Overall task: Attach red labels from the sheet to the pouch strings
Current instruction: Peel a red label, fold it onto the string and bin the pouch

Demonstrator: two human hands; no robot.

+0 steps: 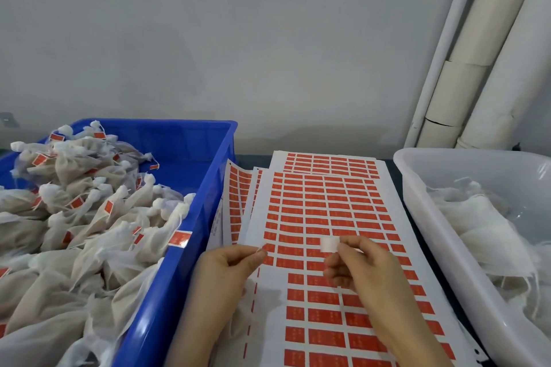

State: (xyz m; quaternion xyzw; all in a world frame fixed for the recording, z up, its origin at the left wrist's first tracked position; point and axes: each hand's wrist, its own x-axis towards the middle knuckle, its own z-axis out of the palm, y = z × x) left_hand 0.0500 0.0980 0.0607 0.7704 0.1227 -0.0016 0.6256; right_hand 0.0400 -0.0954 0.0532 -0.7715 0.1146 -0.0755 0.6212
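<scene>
A white sheet printed with rows of red labels lies on the table between two bins. Part of its lower left is peeled bare. My right hand hovers over the sheet and pinches a peeled label, whose white back faces me. My left hand is to the left at the same height, its fingertips pinched on a thin pouch string. The pouch under my left hand is mostly hidden.
A blue bin at the left is heaped with white mesh pouches that carry red labels. A white tub at the right holds unlabelled pouches. More label sheets lie under the top one. White pipes lean at the back right.
</scene>
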